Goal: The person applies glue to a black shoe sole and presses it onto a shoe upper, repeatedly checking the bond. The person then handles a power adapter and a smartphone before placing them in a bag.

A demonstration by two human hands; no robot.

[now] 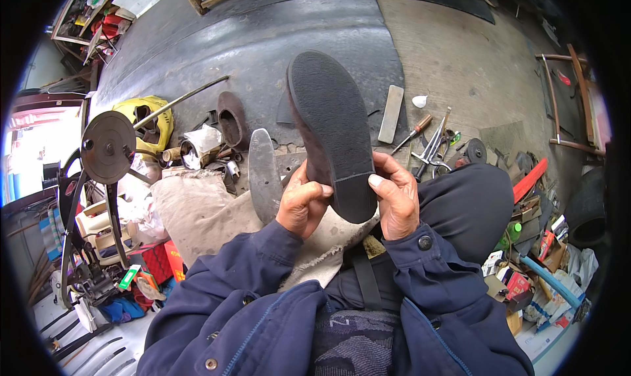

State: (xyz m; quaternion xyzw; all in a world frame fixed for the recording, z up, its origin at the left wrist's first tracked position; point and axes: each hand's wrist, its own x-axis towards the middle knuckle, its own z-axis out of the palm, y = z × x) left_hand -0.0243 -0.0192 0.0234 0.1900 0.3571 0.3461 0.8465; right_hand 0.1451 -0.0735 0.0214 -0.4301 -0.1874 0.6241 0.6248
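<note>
A shoe [332, 133] with a black textured sole and a dark brown upper is held up in front of me, sole facing me and toe pointing away. My left hand [303, 202] grips its heel end from the left, thumb at the sole's edge. From the right, my right hand [396, 195] pinches the same end, its thumb by the seam across the heel. Behind the left hand stands a grey metal sole-shaped plate [263, 169]. Another brown shoe [231, 123] lies farther off on the ground. A beige cloth [197, 205] covers my left leg.
At the left stands a machine with a round wheel [108, 146], near a yellow bag [148, 119]. Ahead to the right lie a whetstone-like block [392, 114], a wooden-handled tool [414, 133] and pliers [434, 151]. Clutter with a blue tube [551, 281] fills the right side.
</note>
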